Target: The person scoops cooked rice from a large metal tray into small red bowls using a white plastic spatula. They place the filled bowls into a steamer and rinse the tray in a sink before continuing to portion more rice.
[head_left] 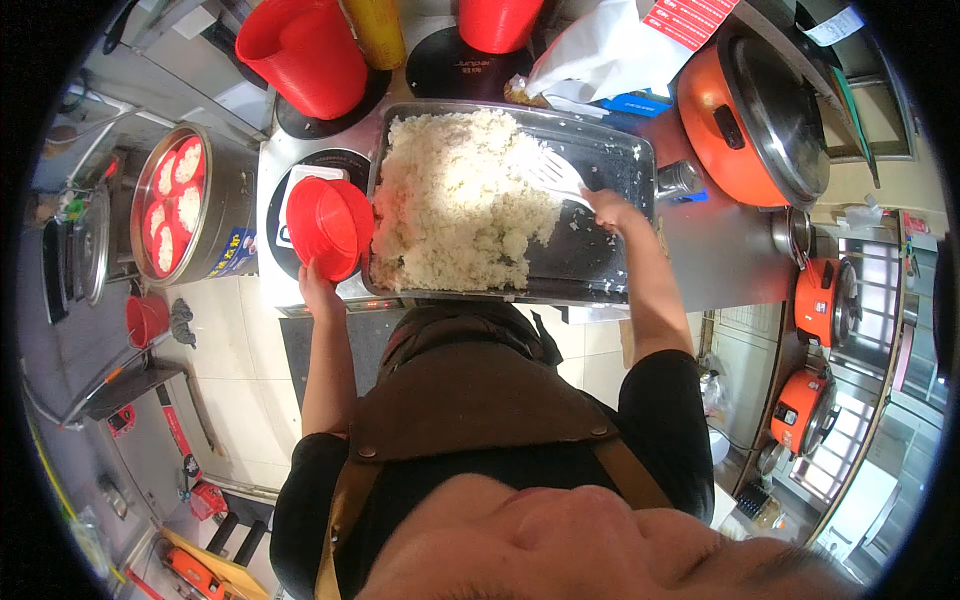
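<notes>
A wide metal tray (592,262) lies before me, its left and middle parts heaped with cooked white rice (457,195). My right hand (613,211) grips the handle of a white slotted plastic spatula (559,174), whose head touches the rice at its right side. At the tray's left edge, my left hand (321,286) holds the rim of a red plastic bowl (326,225). I see no rice inside that bowl. Partly hidden behind it is a white device, probably a kitchen scale (287,225), on a round black hob plate (276,255); whether the bowl rests on it I cannot tell.
Left stands a large steel pot (225,195) with several red bowls of rice (180,206). Stacked red bowls (307,60), a yellow container (379,34) and a white bag (600,52) line the back. An orange lidded cooker (712,127) and steel shaker (677,180) are at right.
</notes>
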`<state>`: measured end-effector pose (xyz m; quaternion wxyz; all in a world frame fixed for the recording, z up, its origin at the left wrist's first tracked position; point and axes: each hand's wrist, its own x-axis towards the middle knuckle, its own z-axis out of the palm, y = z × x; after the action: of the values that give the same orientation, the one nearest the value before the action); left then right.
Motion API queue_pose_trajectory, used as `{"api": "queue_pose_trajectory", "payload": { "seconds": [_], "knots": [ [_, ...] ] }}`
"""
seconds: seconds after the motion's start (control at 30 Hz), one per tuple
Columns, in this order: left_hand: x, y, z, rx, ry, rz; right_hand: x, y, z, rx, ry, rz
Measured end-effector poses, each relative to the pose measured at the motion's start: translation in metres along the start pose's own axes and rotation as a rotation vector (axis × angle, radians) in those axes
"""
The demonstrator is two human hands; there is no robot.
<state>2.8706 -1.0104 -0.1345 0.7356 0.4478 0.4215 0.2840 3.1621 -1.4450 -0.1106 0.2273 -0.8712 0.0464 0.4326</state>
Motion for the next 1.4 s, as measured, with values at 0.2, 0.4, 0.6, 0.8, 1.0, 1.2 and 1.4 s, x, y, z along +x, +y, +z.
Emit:
{"api": "queue_pose_trajectory", "payload": {
  "seconds": [0.2, 0.4, 0.6, 0.8, 1.0, 1.2, 1.4],
  "knots": [
    [-0.012, -0.010, 0.003, -0.003, -0.052, -0.059, -0.015, -0.002, 0.022, 0.218, -0.134, 0.042],
    [-0.004, -0.029, 0.007, -0.082, -0.095, -0.257, -0.052, 0.065, -0.017, 0.206, 0.176, -0.053],
    [0.008, -0.041, 0.004, -0.221, -0.231, -0.370, -0.065, 0.115, -0.042, -0.458, 0.117, -0.057],
    [0.009, -0.043, 0.002, -0.224, -0.260, -0.353, -0.006, 0.046, 0.028, -0.470, 0.065, -0.217],
    [-0.013, -0.020, 0.017, -0.087, -0.071, -0.254, -0.006, 0.029, 0.072, -0.360, 0.125, -0.365],
    [-0.035, 0.032, 0.040, 0.092, -0.098, 0.087, -0.050, 0.038, 0.045, -0.163, 0.183, -0.388],
    [-0.053, 0.041, 0.076, 0.257, -0.399, 0.228, -0.120, -0.042, -0.011, -0.348, 0.295, -0.579]
  ]
}}
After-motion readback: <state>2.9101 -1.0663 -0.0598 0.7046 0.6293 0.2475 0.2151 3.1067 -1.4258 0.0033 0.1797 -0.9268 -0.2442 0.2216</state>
